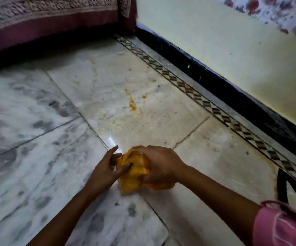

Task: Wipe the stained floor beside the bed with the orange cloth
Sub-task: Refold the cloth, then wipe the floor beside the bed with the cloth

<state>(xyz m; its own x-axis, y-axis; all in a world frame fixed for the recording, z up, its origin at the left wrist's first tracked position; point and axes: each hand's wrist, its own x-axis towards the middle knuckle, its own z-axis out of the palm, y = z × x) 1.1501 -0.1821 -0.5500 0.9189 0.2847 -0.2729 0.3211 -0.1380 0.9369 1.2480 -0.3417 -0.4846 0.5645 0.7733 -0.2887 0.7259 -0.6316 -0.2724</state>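
The orange cloth [133, 176] is bunched up on the marble floor [37, 121], low in the middle of the view. My right hand [159, 164] covers its right side and grips it, fingers curled over the folds. My left hand [106, 167] touches the cloth's left edge with straight fingers, thumb laid on the fabric. Beyond the cloth, orange stains [132, 104] dot the pale tile, with a yellowish smear around them. The bed [46, 23] with its patterned maroon cover stands at the far left.
A cream wall with a dark skirting [214, 80] runs along the right, edged by a checkered tile border [197, 96]. A dark curved object [284, 189] stands at the lower right. Floral fabric [276, 13] hangs at the top right.
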